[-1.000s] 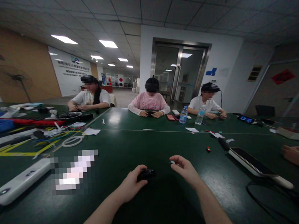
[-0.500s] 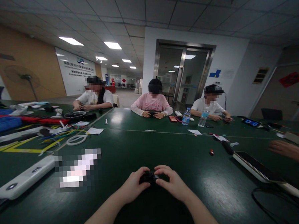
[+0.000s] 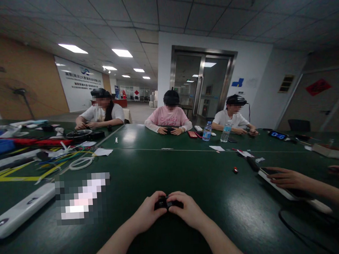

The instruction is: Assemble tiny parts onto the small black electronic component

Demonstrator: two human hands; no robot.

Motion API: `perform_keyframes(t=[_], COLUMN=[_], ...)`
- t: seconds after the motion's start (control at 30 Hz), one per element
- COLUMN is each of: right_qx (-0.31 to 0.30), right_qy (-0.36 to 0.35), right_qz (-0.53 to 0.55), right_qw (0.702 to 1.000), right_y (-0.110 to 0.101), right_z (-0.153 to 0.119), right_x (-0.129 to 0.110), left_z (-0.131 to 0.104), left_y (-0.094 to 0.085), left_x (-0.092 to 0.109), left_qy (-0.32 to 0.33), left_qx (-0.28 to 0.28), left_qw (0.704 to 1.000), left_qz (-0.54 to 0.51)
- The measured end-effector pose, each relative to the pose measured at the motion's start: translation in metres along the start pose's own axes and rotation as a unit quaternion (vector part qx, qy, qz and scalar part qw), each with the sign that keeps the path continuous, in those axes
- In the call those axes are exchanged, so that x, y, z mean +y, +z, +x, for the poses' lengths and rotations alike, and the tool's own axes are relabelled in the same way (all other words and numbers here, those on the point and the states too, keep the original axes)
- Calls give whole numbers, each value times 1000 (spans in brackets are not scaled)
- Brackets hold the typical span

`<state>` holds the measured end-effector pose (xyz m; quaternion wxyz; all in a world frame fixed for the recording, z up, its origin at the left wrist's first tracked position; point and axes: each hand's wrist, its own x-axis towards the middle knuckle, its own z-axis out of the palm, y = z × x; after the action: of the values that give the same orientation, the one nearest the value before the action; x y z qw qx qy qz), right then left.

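Note:
Low over the green table, my left hand grips a small black object between thumb and fingers. My right hand pinches the same object from the other side. The fingertips of both hands nearly meet around it. Fingers cover most of the object, and its kind cannot be made out. Just beyond my hands lies bare tabletop.
At the left lie a white power strip, a blurred-out bright rectangle and a white cable coil. A co-worker's hand rests over a phone-like device at right. Water bottles stand farther back.
My right fingers have closed in against the black object, narrowing the gap between my hands. A co-worker's hand at right has moved left onto the phone-like device. The view has shifted slightly.

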<state>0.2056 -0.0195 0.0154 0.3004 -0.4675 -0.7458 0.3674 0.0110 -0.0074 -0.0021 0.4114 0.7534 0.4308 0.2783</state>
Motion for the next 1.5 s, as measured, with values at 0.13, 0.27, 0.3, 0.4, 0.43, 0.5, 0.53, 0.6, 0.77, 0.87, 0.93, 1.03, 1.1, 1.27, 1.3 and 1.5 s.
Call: perform_keyframes(t=[0.13, 0.27, 0.3, 0.4, 0.43, 0.5, 0.53, 0.6, 0.77, 0.87, 0.93, 1.03, 1.1, 1.27, 1.3, 1.5], right_qx=[9, -1, -2, 0, 4, 12, 15, 14, 3, -12, -22, -12, 5, 21, 20, 10], right_qy=[-2, 6, 1, -2, 4, 19, 27, 36, 33, 22, 11, 9, 18, 33, 36, 55], right_qz=[19, 20, 26, 53, 57, 52, 46, 35, 37, 36, 32, 11, -16, -39, -37, -25], right_qw=[1000, 1000, 1000, 999, 998, 998, 998, 999, 999, 999, 999, 1000, 1000, 998, 998, 998], right_y=[3, 1, 0, -4, -5, -5, -4, -2, -1, -5, -7, -5, -3, -1, -2, -6], right_z=[2, 1, 0, -2, -2, -2, -2, -1, -1, -2, -3, -2, -1, -2, -2, -3], right_x=[5, 4, 3, -1, -2, -3, -3, -3, 0, 1, 2, 5, 7, 8, 8, 6], left_z=[0, 0, 0, -1, -2, -2, -2, -2, -3, -3, -3, -3, -2, 0, 0, 1], left_y=[0, 0, 0, 0, 0, 0, 0, 0, -1, -1, -1, 0, 1, 2, 2, 0], left_x=[-2, -1, -1, 2, 2, 3, 3, 3, 7, 9, 9, 6, 3, -6, -8, -9], left_qy=[-4, -1, -3, -11, -12, -8, -8, -10, -19, -10, 6, 18, 18, 12, 13, 2], left_qx=[0, -9, -9, -13, -14, -11, -9, -4, 4, 19, 32, 47, 51, 58, 57, 47], left_qw=[1000, 1000, 1000, 1000, 1000, 1000, 1000, 1000, 998, 995, 992, 986, 983, 983, 983, 986], left_qz=[-11, -21, -22, -24, -21, -6, 4, 24, 64, 98, 124, 158, 175, 174, 172, 159])
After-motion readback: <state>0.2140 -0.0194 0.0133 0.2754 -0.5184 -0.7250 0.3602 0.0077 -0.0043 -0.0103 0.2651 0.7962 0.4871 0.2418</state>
